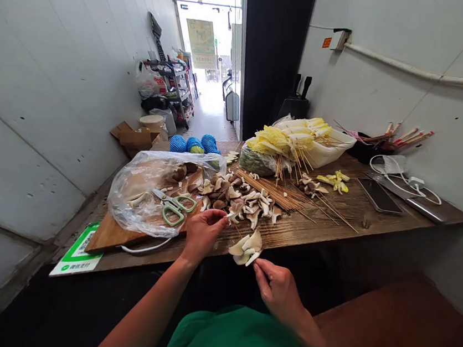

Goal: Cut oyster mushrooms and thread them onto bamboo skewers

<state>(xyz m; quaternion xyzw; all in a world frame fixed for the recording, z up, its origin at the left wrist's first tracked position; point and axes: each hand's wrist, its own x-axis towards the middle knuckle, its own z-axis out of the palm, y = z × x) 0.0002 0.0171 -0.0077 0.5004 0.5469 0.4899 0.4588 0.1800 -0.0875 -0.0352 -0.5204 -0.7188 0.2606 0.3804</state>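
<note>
My left hand (202,236) is closed in a pinch at the front of the mushroom pile, with a pale oyster mushroom piece (234,211) at its fingertips. Just beyond the table's front edge, my right hand (279,287) grips a mushroom skewer (247,247), several torn pieces bunched on its stick. The thin stick tip points up and left toward my left hand. Loose oyster mushroom pieces (253,204) lie heaped on the table behind both hands. Left of them, green-handled scissors (173,208) rest on a clear plastic bag (130,184) with more mushrooms inside.
Bare bamboo sticks (269,190) lie behind the pile. Skewered yellow cabbage leaves (290,135) fill a white tub (336,152). At right are a phone (379,196), a knife (423,209) and a white cable (401,173). A wooden board (114,232) sits under the bag.
</note>
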